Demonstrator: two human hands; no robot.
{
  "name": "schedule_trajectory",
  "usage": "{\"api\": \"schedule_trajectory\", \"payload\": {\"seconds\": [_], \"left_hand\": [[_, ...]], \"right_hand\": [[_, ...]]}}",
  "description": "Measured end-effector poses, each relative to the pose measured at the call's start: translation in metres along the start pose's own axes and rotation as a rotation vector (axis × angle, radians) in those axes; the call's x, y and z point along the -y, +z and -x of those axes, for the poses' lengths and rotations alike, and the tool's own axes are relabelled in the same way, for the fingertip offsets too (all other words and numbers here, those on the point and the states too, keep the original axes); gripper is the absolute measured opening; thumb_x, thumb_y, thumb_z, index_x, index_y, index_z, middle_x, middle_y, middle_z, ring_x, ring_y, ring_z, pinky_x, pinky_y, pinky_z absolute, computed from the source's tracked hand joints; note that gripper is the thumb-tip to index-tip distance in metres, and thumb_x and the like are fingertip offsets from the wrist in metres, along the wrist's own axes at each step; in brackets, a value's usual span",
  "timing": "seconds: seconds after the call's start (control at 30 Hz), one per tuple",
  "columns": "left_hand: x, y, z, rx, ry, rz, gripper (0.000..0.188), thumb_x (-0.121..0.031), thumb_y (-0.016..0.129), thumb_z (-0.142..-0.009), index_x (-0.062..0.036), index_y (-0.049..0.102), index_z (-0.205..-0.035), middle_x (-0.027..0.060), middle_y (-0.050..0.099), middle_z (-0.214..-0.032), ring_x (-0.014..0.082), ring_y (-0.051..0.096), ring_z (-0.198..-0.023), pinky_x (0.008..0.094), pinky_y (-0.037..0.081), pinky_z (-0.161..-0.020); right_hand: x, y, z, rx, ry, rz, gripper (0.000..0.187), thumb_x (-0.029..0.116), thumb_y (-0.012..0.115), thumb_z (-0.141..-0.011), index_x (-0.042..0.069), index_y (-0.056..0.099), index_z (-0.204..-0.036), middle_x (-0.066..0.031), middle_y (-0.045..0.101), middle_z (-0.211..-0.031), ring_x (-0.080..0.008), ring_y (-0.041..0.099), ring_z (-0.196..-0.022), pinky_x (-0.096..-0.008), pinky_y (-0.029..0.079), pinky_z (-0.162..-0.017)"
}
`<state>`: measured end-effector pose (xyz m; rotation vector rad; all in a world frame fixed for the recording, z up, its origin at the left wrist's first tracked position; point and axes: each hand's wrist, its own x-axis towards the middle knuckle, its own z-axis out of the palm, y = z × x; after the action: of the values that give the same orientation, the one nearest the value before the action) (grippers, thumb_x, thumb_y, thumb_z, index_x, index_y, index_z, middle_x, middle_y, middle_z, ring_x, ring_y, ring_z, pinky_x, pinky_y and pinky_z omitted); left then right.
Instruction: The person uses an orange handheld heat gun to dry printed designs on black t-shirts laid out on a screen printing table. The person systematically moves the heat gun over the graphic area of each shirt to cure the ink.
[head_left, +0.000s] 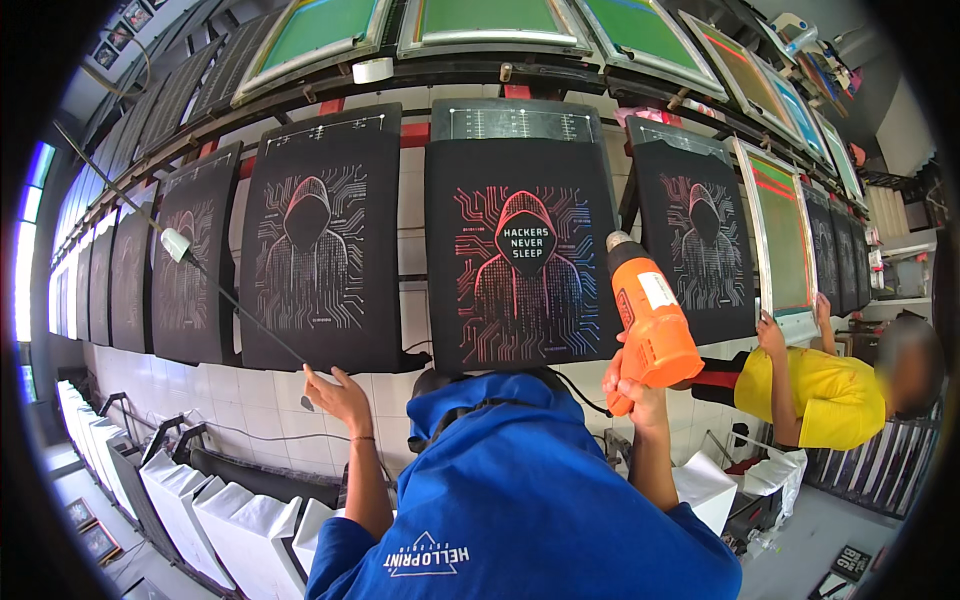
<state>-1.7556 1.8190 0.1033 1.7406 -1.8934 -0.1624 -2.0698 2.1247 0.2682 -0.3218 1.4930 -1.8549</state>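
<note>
Right hand (642, 398) around an orange heat gun (660, 325)

Right of centre in the frame, the gun's rigid, smooth, plastic-looking housing is probably moderately heavy, best gripped by its handle, clear of the dark, cylindrical nozzle (619, 241). At frame centre, a black printed garment (525, 260) looks soft, light and matte, spread over a stiff, dark board (515, 120); its hem would suit a pinch. Lower left of centre, the left hand (342, 400) has its fingers loosely spread beside a thin cord (250, 315); whether they touch, I cannot tell.

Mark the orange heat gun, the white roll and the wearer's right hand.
Orange heat gun (656, 322), head view: middle of the body.
White roll (373, 71), head view: middle of its side.
Wearer's right hand (642, 396), head view: middle of the hand.
</note>
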Motion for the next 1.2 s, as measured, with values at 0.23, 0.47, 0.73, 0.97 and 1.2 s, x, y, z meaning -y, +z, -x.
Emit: {"api": "schedule_trajectory", "payload": {"seconds": [0.23,0.47,0.73,0.97,1.2], "left_hand": [[-0.087,0.012,0.07,0.912,-0.088,0.76,0.05,-0.017,0.064,-0.093,0.0024,0.045,-0.135,0.0134,0.056,-0.125,0.0192,0.06,-0.098,0.0296,0.051,-0.081],[-0.054,0.05,0.094,1.501,-0.436,0.817,0.055,-0.034,0.066,-0.093,0.0049,0.052,-0.131,0.0102,0.065,-0.117,0.0169,0.062,-0.1,0.0327,0.051,-0.086],[-0.077,0.01,0.077,1.544,-0.474,0.71,0.045,-0.03,0.06,-0.097,0.006,0.059,-0.123,0.0095,0.065,-0.117,0.0152,0.059,-0.105,0.0304,0.047,-0.094],[-0.118,0.006,0.056,1.513,-0.593,1.387,0.032,-0.022,0.048,-0.102,-0.0022,0.059,-0.125,0.0102,0.064,-0.122,0.0234,0.058,-0.117,0.0432,0.043,-0.104],[-0.17,0.04,0.016,1.509,-0.599,1.798,0.034,-0.031,0.048,-0.103,-0.0064,0.059,-0.123,0.0101,0.062,-0.123,0.0305,0.053,-0.123,0.0466,0.041,-0.105]], "right_hand": [[0.006,-0.023,-0.008,0.036,-0.064,-0.201,0.071,0.018,0.075,-0.074,0.001,0.04,-0.132,-0.0055,0.055,-0.076,-0.0146,0.057,-0.066,-0.0298,0.049,-0.062],[0.014,-0.049,-0.011,0.035,-0.095,-0.174,0.072,0.021,0.077,-0.073,0.0,0.04,-0.131,-0.0056,0.054,-0.075,-0.0153,0.056,-0.065,-0.0302,0.049,-0.061],[0.014,-0.071,-0.003,-0.043,-0.092,-0.185,0.07,0.02,0.075,-0.073,0.0,0.04,-0.13,-0.0058,0.053,-0.074,-0.0154,0.055,-0.064,-0.0305,0.049,-0.061],[0.027,-0.072,-0.004,-0.073,-0.147,-0.185,0.071,0.019,0.073,-0.073,0.001,0.037,-0.132,-0.0053,0.052,-0.073,-0.0145,0.054,-0.063,-0.0309,0.049,-0.061],[0.036,-0.069,-0.002,-0.12,-0.209,-0.154,0.071,0.019,0.074,-0.073,0.001,0.037,-0.131,-0.0042,0.05,-0.073,-0.0143,0.053,-0.063,-0.0301,0.049,-0.061]]}}
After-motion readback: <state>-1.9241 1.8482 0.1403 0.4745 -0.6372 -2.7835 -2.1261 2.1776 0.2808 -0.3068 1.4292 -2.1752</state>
